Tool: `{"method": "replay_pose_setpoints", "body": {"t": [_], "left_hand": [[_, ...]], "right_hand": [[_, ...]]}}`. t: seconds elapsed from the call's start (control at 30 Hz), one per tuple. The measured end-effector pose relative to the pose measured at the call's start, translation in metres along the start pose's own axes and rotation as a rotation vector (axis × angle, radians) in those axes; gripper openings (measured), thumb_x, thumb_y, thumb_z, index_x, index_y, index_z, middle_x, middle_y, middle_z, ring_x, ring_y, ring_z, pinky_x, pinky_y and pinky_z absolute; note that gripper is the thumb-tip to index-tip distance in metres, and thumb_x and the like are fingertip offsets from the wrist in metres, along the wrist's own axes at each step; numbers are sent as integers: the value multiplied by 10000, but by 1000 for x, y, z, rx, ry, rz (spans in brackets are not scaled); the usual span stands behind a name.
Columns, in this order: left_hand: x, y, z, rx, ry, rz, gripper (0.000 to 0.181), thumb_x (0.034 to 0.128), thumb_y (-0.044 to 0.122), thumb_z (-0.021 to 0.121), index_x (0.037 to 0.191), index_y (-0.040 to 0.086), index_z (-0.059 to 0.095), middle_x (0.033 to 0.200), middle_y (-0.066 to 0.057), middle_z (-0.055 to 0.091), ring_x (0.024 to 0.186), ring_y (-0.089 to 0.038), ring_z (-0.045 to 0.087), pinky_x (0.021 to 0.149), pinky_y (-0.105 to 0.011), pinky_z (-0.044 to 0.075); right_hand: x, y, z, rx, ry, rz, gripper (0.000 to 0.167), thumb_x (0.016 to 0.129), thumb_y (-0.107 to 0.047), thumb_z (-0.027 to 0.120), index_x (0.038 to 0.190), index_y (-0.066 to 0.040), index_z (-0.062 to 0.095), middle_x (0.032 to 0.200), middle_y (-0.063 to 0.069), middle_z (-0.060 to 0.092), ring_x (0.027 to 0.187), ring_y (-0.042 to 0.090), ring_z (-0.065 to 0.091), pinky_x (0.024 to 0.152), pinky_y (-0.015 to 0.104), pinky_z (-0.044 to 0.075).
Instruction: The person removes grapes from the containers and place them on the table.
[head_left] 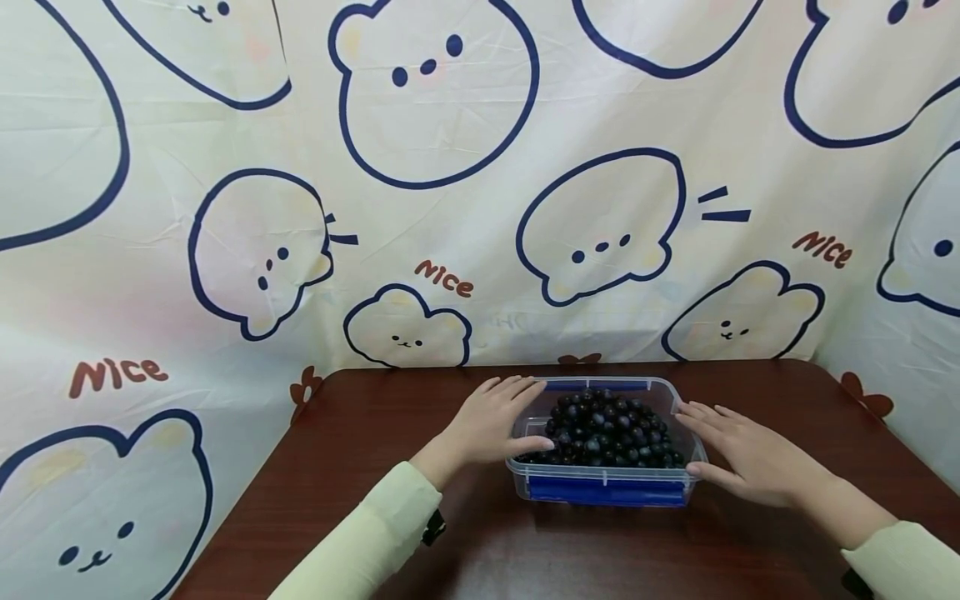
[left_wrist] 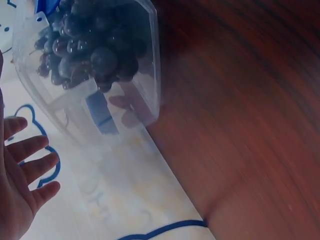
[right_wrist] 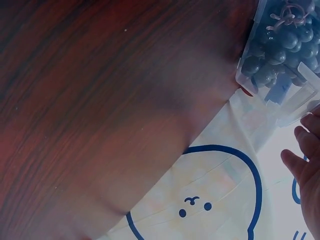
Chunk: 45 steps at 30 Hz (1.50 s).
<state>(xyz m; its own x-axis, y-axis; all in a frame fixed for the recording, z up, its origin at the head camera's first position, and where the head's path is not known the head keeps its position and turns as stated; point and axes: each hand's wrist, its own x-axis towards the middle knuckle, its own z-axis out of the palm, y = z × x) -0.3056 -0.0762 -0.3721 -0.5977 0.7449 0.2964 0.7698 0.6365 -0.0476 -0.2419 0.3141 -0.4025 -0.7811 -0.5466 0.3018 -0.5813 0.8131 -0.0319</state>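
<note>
A clear plastic box with blue clips [head_left: 606,490] stands on the table, holding a heap of dark grapes [head_left: 607,429]. At its left side is the left hand [head_left: 491,421], fingers extended, with the thumb over the near left corner of the rim. The right hand [head_left: 757,454] is at the box's right side, its fingers straight and its fingertips at the rim. In the left wrist view the left hand [left_wrist: 25,175] has its fingers spread beside the box [left_wrist: 145,65]. The right wrist view has the right hand [right_wrist: 307,155] close to the box [right_wrist: 245,75].
The dark red-brown table [head_left: 360,433] extends on both sides of the box and in front of it. Behind and beside the table hangs a pale cloth [head_left: 450,225] with blue-outlined cartoon animals. Both forearms wear light sleeves.
</note>
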Motion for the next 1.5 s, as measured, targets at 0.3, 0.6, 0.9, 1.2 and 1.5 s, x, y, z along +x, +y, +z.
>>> {"method": "replay_pose_setpoints", "body": {"t": [0.3, 0.6, 0.9, 1.2, 1.5], "left_hand": [[21, 14, 4, 17, -30, 17, 820, 898, 663, 507, 1522, 155, 347, 1504, -51, 404, 1379, -209, 360, 1122, -418, 268], [43, 24, 11, -23, -85, -24, 844, 885, 698, 483, 1535, 183, 321, 1507, -50, 399, 1352, -212, 405, 1092, -438, 320], [60, 30, 18, -103, -121, -48, 825, 894, 690, 475, 1537, 200, 312, 1501, -26, 406, 1330, -190, 431, 1066, -395, 368], [73, 36, 22, -147, -168, -70, 767, 919, 629, 504, 1527, 193, 337, 1496, -47, 412, 1317, -190, 447, 1050, -363, 388], [76, 41, 22, -137, -195, -87, 741, 927, 601, 520, 1524, 201, 339, 1501, -43, 404, 1317, -186, 446, 1047, -348, 391]], "right_hand": [[0, 0, 0, -3, 5, -5, 659, 915, -453, 634, 1412, -42, 502, 1458, 159, 448, 1308, 367, 437, 1092, 460, 313], [1, 1, 1, 10, 7, -7, 651, 910, -446, 644, 1400, -36, 515, 1452, 154, 457, 1308, 374, 434, 1085, 480, 316], [1, -3, -2, 27, -9, 4, 654, 920, -467, 622, 1395, -30, 518, 1453, 158, 454, 1307, 380, 433, 1006, 565, 371], [1, -2, -1, 21, -9, 14, 667, 921, -490, 608, 1403, -37, 511, 1459, 157, 446, 1305, 377, 437, 990, 586, 377], [0, -3, -1, 34, -15, 34, 676, 920, -500, 601, 1412, -48, 502, 1463, 158, 441, 1307, 376, 437, 1026, 569, 353]]}}
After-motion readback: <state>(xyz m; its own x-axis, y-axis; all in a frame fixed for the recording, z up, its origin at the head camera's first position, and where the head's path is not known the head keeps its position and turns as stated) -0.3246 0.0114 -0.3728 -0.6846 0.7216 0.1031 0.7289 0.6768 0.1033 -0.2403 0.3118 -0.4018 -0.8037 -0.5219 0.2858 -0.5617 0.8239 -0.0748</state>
